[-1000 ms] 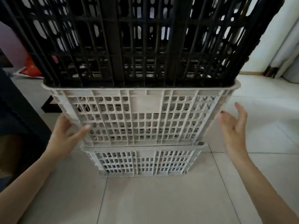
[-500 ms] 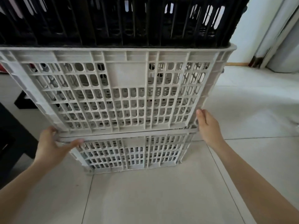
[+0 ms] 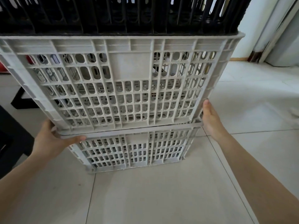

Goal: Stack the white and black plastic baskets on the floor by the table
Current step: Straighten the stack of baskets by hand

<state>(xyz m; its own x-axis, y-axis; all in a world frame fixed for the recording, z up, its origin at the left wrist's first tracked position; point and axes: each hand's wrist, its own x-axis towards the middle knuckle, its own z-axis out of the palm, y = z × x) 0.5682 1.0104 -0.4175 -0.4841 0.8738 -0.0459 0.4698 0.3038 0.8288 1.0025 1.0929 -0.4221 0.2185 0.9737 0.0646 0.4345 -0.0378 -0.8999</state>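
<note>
A stack of slotted plastic baskets stands on the tiled floor. The lower white basket [image 3: 135,151] sits on the tiles. An upper white basket [image 3: 129,65] is nested in it, and a black basket [image 3: 113,15] rises out of that one to the top of the view. My left hand [image 3: 50,141] grips the lower white basket's rim at its left corner, thumb lying along the front edge. On the right, my right hand [image 3: 210,118] presses flat against the corner where the two white baskets meet, its fingers hidden behind them.
A dark table leg and frame [image 3: 14,135] stand close on the left. A wall with a wooden skirting and a door frame [image 3: 257,55] is at the back right. Pale floor tiles [image 3: 161,199] spread in front and to the right.
The view has come closer and lower to the stack. Both hands moved from open beside the upper white basket down to the lower basket's rim, left gripping, right pressed on.
</note>
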